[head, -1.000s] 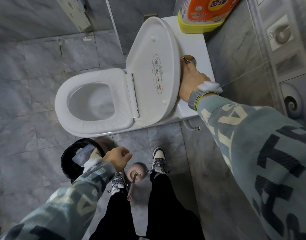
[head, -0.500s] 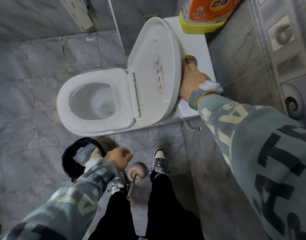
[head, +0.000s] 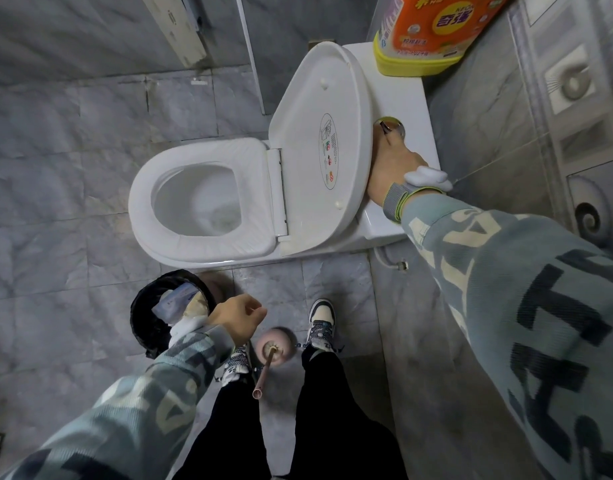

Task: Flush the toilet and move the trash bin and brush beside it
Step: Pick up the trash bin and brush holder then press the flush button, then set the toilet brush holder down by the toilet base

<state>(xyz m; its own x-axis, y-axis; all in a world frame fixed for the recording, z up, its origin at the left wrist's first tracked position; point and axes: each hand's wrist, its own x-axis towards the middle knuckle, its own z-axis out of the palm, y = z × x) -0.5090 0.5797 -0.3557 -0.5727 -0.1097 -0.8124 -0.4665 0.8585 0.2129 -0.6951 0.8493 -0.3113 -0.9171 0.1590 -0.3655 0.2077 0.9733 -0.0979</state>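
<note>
A white toilet (head: 201,251) stands with its seat down and its lid (head: 319,147) raised against the tank. My right hand (head: 390,164) rests on the tank top, one finger on the chrome flush button (head: 393,124). Water swirls in the bowl (head: 201,206). A black-lined trash bin (head: 149,317) holding paper stands on the floor left of my feet. A pink toilet brush (head: 268,360) sits in its round holder between my shoes. My left hand (head: 237,318) hangs in a loose fist above the bin's right edge, holding nothing.
A large orange and yellow detergent bottle (head: 433,32) stands on the far end of the tank. A tiled wall (head: 506,133) runs close along the right. A door frame (head: 180,32) rises at the back left. Grey tile floor (head: 55,202) spreads to the left.
Both hands stay where they were. The water in the bowl has become more turbulent.
</note>
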